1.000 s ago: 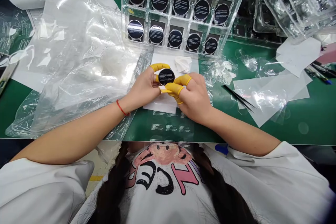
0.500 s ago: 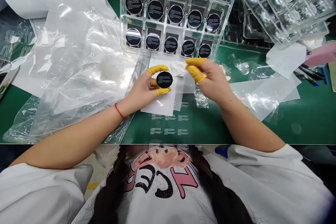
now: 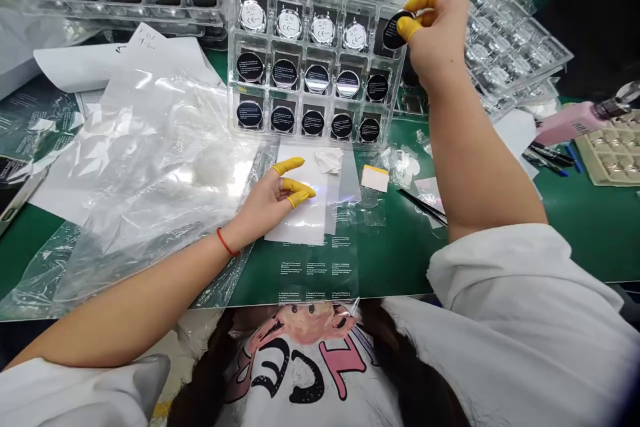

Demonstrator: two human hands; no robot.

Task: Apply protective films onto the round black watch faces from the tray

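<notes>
Pinching a black round disc (image 3: pixel 397 30) between yellow-capped thumb and finger, the right hand (image 3: pixel 440 30) holds it firmly at the top row's end compartment of a clear plastic tray (image 3: pixel 315 145). The left hand (image 3: pixel 267 200), open and holding nothing, rests its fingers on a white sheet (image 3: pixel 300 227), with tweezers (image 3: pixel 423 207) off to its right.

Tray (image 3: pixel 315 60) clear glossy plastic; disc (image 3: pixel 395 31) glossy black; finger cots (image 3: pixel 295 187) matt yellow rubber; bag (image 3: pixel 150 147) crinkled clear film.

Right hand (image 3: pixel 437 27) holds round disc (image 3: pixel 397 30) at compartment tray's (image 3: pixel 313 97) corner; left hand (image 3: pixel 267 199) lies on paper sheet (image 3: pixel 300 223), in front of tray.
</notes>
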